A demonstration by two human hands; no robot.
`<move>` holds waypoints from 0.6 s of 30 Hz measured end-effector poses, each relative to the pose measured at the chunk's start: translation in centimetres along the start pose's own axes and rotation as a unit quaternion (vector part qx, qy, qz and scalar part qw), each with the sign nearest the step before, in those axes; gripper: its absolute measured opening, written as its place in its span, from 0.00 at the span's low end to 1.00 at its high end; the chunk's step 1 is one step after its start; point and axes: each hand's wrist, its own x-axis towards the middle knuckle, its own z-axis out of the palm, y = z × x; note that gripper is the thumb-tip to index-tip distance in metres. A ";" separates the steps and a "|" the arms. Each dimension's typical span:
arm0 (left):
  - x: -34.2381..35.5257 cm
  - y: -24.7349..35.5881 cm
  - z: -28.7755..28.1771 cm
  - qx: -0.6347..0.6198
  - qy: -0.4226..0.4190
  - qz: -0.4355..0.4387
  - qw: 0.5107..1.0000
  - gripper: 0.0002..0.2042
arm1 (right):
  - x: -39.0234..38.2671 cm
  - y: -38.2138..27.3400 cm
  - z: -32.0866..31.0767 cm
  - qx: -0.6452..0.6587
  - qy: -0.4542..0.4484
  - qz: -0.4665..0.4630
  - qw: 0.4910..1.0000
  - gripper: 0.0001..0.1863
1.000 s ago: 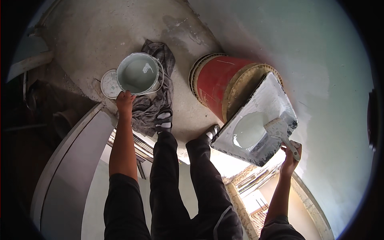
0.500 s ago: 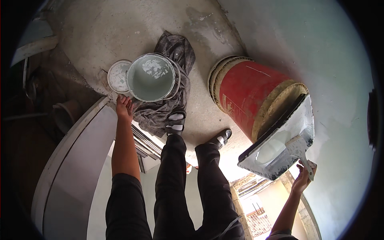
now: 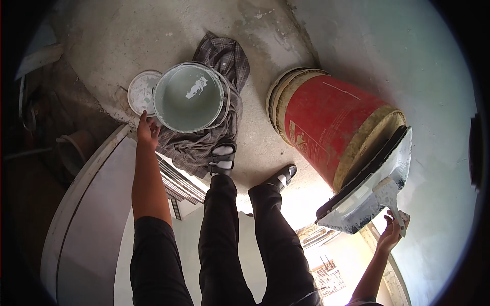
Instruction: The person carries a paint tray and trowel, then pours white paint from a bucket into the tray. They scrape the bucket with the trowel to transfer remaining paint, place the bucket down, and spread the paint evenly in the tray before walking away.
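Observation:
My left hand (image 3: 147, 131) is at the near left rim of a round paint bucket (image 3: 189, 97), gripping its edge with the index finger stretched toward a round lid (image 3: 144, 92). Pale grey-green paint coats the inside, with a bright patch on it. My right hand (image 3: 393, 232) is closed round the handle of a flat, wide paintbrush (image 3: 386, 193). Its head lies over a black-edged paint tray (image 3: 352, 217) smeared with white and grey-green paint. The tray sits tilted against the end of a large red bucket (image 3: 332, 125); whether my right hand also touches it is unclear.
A plaid cloth (image 3: 224, 56) lies rumpled under the paint bucket. My sandalled feet (image 3: 223, 155) stand on the concrete floor (image 3: 153, 30). A pale green wall (image 3: 434, 102) rises at the right. At the left are a curved board (image 3: 92, 204) and a dark area with a pot (image 3: 74, 150).
The paint bucket's rim looks larger and shifted left, as if tipped or raised, and its bright patch shrank. My right hand, brush and tray moved slightly right and down in view.

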 end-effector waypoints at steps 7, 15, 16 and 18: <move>4.5 -1.5 0.2 -0.110 -0.029 0.042 0.993 0.32 | 0.0 -0.2 0.2 0.016 0.006 -0.023 1.000 0.19; 2.7 0.2 1.4 -0.030 0.063 0.267 0.961 0.13 | 0.1 -0.5 0.0 0.002 -0.016 -0.012 1.000 0.19; 0.0 2.0 3.0 0.015 0.073 0.294 0.953 0.14 | 0.1 -0.4 -0.2 0.002 -0.021 -0.011 1.000 0.19; -0.6 4.6 1.3 0.034 0.135 0.381 0.914 0.15 | 0.0 0.0 -0.2 0.007 -0.009 -0.009 1.000 0.17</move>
